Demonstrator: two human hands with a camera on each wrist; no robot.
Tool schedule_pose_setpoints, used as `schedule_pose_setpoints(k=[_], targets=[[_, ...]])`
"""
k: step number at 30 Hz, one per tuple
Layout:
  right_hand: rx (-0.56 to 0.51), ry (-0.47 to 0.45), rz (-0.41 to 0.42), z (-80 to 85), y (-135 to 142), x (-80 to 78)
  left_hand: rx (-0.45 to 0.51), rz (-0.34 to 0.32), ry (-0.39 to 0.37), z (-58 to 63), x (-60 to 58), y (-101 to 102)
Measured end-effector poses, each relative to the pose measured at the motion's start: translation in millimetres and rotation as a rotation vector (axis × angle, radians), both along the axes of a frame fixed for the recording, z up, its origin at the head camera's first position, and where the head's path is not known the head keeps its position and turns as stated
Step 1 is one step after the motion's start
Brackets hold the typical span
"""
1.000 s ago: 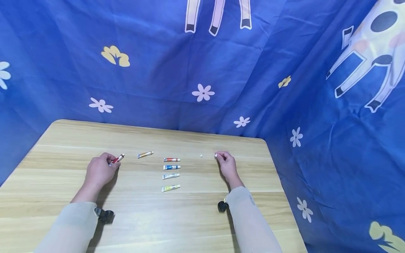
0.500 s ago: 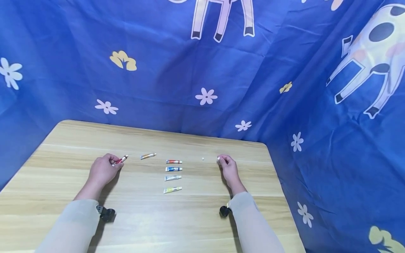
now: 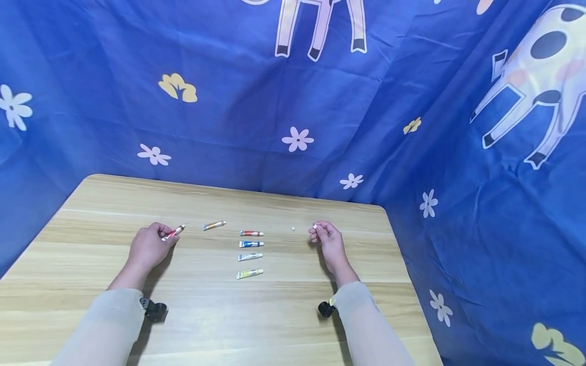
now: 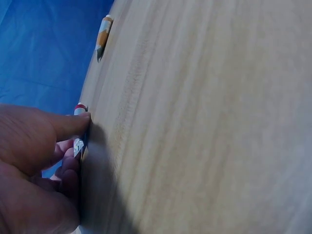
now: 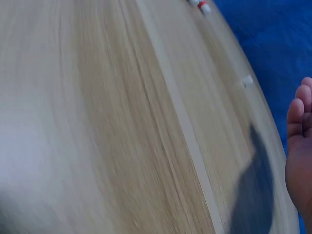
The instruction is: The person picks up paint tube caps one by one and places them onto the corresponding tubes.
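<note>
In the head view my left hand pinches a small paint tube with a red label, tilted with its nozzle end pointing away to the right. The left wrist view shows thumb and fingers around this tube, low over the wood. At the right, my right hand holds a tiny white cap between thumb and forefinger, its other fingers loosely bent. Another white cap lies on the table just left of that hand. The held cap is hidden in the right wrist view.
An orange-brown paint tube lies right of my left hand. Mid-table, a column of tubes runs toward me: red, blue, silver-white and yellow. A blue printed curtain hangs behind the wooden table.
My right hand's fingers have shifted slightly left and spread a little, the cap still in them. The left hand keeps its grip on the red-labelled tube. The head view tilted slightly.
</note>
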State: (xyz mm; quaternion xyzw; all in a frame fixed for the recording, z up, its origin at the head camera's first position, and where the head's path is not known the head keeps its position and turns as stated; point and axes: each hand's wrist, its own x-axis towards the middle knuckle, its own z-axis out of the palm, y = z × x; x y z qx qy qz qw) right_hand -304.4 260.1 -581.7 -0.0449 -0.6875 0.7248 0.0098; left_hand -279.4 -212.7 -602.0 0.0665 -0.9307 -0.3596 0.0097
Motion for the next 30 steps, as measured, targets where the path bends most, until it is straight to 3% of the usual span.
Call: schedule_pose_setpoints(k=[6,13,21,30], targets=[[-0.193,0.032,0.008,4.9,-4.4,9.3,0.01,0.001,0.006,0.5,0.3,1.2],[-0.307,0.038,0.005,12.3,-8.8,19.1,-0.006,-0.011,-0.003,-0.6,1.0,2.4],[-0.37,0.065,0.011,14.5,-7.3,27.2,0.006,-0.069,-0.017,3.1,2.1,-2.3],[-0.345,0.115,0.054,16.5,-4.6,30.3,0.049,-0.04,0.017,9.9,12.4,-0.9]])
